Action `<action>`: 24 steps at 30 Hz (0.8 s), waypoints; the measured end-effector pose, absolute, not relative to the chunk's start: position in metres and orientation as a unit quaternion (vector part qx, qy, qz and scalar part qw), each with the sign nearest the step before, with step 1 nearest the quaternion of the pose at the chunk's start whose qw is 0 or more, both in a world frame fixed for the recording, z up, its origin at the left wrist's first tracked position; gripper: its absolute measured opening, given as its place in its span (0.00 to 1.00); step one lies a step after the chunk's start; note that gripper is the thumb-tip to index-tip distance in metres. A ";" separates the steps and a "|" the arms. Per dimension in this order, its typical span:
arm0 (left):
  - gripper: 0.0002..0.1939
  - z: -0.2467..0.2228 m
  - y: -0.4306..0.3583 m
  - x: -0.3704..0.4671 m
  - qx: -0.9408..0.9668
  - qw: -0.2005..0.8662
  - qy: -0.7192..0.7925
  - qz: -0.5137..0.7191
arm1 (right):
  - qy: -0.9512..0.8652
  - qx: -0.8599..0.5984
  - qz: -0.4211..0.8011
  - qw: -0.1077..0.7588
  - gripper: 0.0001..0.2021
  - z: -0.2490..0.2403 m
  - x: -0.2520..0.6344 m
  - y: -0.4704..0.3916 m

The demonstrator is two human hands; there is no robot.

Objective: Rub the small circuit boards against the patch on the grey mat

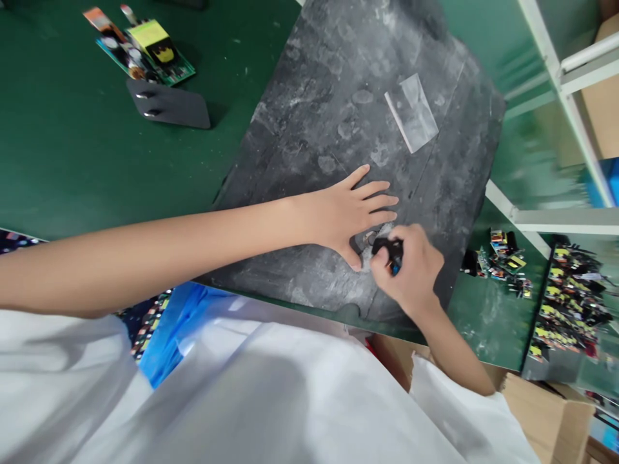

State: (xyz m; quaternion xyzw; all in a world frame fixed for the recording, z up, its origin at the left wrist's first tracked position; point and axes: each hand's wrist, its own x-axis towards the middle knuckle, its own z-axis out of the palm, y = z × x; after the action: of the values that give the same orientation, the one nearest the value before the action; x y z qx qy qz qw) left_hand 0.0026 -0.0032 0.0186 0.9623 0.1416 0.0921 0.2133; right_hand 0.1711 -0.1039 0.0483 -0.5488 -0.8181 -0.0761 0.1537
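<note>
My left hand rests on the dark, scuffed mat with its fingers spread and nothing in it. Close beside its thumb, my right hand is closed around a small black part that shows a bit of blue. Fingers cover most of this part, so its exact kind cannot be made out. A clear plastic piece with a pale strip along one edge lies on the mat beyond both hands.
On the green table at upper left, a circuit board stands by a black cover with two pins. Several small boards lie at right, near a packed tray. White metal framing borders the right side; a cardboard box sits below.
</note>
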 end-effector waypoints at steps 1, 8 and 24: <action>0.45 0.019 -0.003 0.002 0.963 0.211 0.143 0.088 | -0.830 -0.533 -0.067 0.150 0.05 0.048 0.168 -0.107; 0.45 0.022 -0.003 0.003 0.966 0.206 0.142 0.067 | -0.806 -0.557 -0.096 0.174 0.05 0.047 0.171 -0.097; 0.46 0.020 -0.003 0.002 0.962 0.215 0.141 0.087 | -0.823 -0.540 -0.077 0.159 0.05 0.047 0.172 -0.103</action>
State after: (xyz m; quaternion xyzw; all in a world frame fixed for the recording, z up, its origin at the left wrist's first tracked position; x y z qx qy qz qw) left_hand 0.0025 -0.0031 0.0196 0.9625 0.1409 0.0875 0.2147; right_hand 0.1722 -0.1034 0.0472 -0.5401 -0.8229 -0.0766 0.1587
